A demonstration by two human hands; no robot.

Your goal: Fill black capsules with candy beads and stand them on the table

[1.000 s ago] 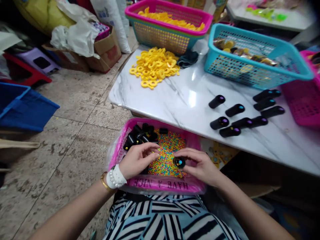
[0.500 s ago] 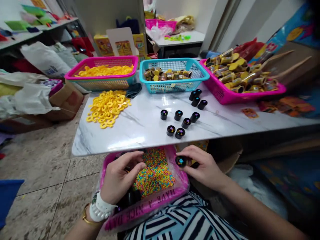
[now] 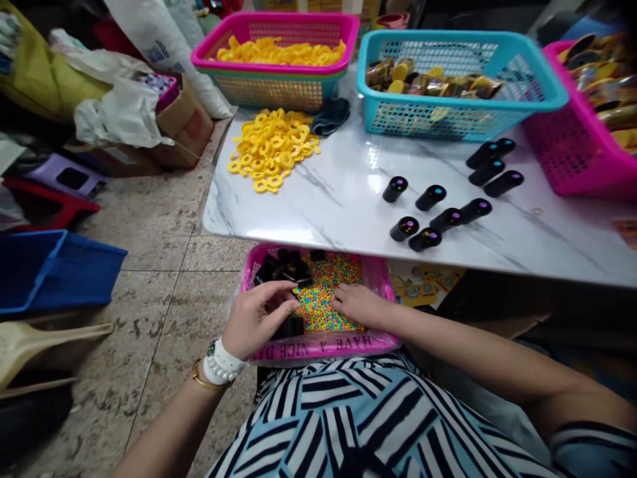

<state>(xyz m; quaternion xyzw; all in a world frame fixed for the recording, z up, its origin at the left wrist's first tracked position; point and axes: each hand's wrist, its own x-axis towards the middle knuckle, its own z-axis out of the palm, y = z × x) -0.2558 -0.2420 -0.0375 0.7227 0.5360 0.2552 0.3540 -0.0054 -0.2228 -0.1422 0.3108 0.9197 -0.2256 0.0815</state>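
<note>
My left hand point(image 3: 261, 317) curls over the left part of a pink basket point(image 3: 308, 350), its thumb and fingers bent around a black cylinder that is mostly hidden. Loose black cylinders point(image 3: 286, 269) lie beside and beyond its fingers. Small multicoloured balls point(image 3: 318, 309) fill the basket's right part. My right hand point(image 3: 361, 305) reaches into these balls, fingers bent together and fingertips partly buried. On the table above stand several black cylinders point(image 3: 430, 197) with coloured dots showing in their tops.
On the white marbled table point(image 3: 318, 199) lies a pile of yellow rings point(image 3: 273, 149) beside a dark cloth point(image 3: 331, 118). Behind are a pink basket of yellow pieces point(image 3: 279, 53), a blue basket point(image 3: 462, 119) and another pink basket point(image 3: 572, 159). A blue bin point(image 3: 79, 272) stands at left.
My right hand has gone down into the coloured balls, and the black cylinder it held no longer shows there. My left hand stays over the basket. The view has tilted downward.
</note>
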